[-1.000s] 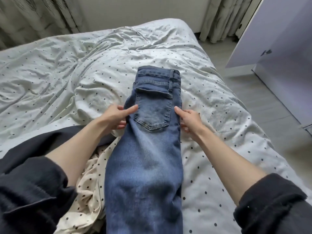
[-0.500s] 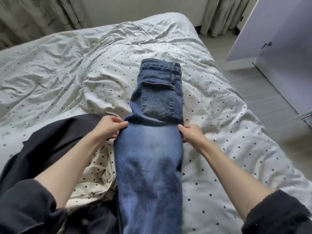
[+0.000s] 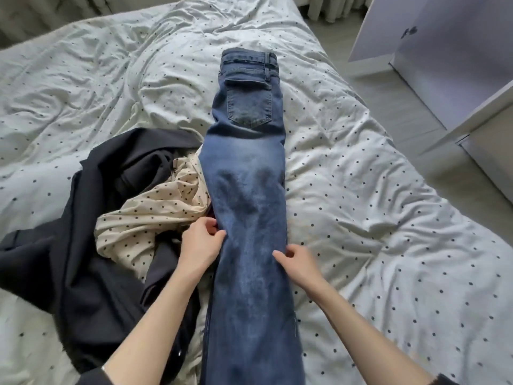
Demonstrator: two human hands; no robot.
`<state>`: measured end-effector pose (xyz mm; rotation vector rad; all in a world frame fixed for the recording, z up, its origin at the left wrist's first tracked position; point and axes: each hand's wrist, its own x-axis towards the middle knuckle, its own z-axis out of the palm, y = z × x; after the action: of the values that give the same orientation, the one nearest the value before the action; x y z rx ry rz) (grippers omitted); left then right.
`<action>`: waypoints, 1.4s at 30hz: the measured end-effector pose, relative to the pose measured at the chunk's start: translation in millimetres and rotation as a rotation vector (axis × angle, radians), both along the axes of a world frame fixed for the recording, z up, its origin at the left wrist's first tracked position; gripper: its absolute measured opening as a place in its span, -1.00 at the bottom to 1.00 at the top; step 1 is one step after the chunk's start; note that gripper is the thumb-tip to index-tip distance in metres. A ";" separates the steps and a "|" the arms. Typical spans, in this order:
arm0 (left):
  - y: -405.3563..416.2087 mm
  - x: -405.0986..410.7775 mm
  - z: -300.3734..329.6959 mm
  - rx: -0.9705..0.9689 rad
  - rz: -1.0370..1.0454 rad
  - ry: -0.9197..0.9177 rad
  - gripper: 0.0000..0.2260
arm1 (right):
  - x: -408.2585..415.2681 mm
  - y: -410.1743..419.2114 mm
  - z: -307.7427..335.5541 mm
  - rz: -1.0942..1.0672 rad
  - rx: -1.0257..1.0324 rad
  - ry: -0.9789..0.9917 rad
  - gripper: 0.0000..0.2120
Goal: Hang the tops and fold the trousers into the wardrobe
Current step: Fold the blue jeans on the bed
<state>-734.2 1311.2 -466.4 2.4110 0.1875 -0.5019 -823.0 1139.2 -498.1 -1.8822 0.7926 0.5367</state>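
Note:
A pair of blue jeans lies folded lengthwise on the bed, waistband far from me, back pocket up. My left hand pinches the jeans' left edge around knee height. My right hand holds the right edge at about the same height, thumb on top of the denim. Left of the jeans lie a black garment and a cream top with dark dots, both crumpled together.
The bed is covered with a rumpled white duvet with small dark dots. An open white wardrobe door and the wardrobe body stand to the right, with grey floor between them and the bed.
Both hands have slid down the jeans' edges from just below the pocket to around knee height. The camera has pulled back, showing more of the black garment and cream top.

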 end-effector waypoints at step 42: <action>161.4 -371.3 -113.3 -0.163 0.138 0.277 -0.79 | -351.9 79.2 -97.3 -0.165 0.370 0.059 -0.76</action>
<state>-1105.6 1472.6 -579.6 2.1466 0.4142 -0.7556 -1174.9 1218.4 -595.4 -1.4545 0.8164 0.5922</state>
